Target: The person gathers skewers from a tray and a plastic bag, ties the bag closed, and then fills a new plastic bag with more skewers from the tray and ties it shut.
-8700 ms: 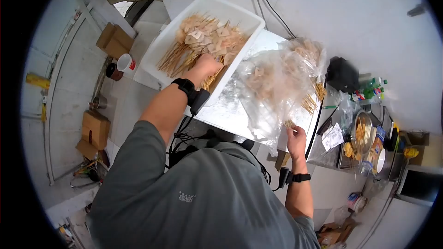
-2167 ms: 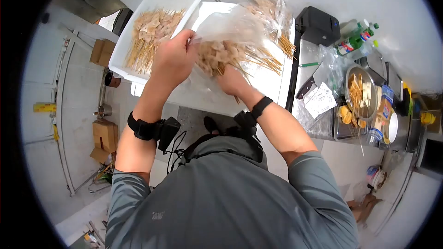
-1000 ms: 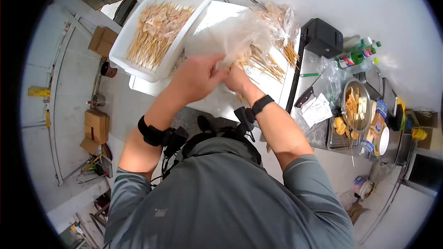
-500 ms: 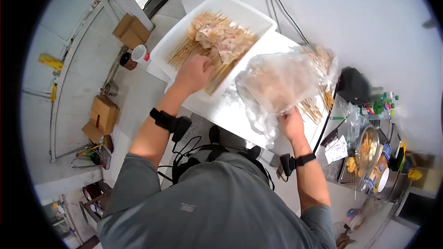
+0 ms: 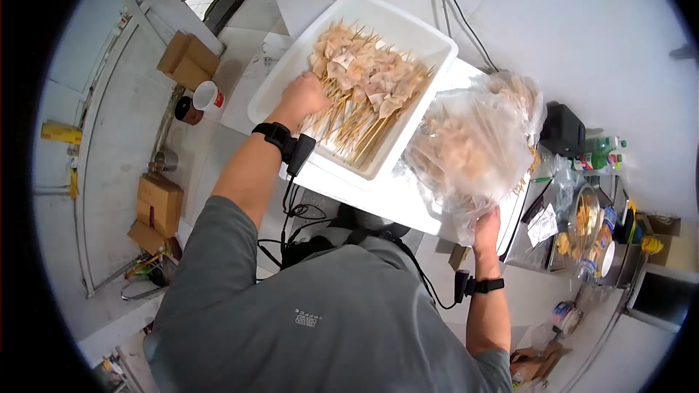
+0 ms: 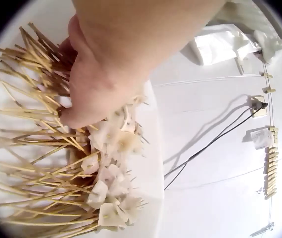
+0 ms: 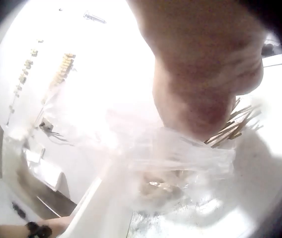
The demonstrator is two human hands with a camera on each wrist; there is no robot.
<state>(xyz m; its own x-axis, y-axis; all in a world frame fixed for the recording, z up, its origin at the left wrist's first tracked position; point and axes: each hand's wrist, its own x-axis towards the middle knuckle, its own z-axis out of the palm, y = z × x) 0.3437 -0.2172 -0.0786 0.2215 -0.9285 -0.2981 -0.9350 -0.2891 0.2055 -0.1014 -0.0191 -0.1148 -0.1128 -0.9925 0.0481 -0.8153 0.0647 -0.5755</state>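
White plastic tub on the white table, with many skewers lying inside, their pale pieces toward the wall. Left hand within the tub, near its left side, fingers curled round some skewers; how many, not possible to tell. Right hand nearly closed on the near edge of a clear plastic bag, fingertips hidden. Beside the table, black device, green bottles and metal bowl.

small food-prep kitchen, metal side counter with green bottles, tub of skewered food, pale walls
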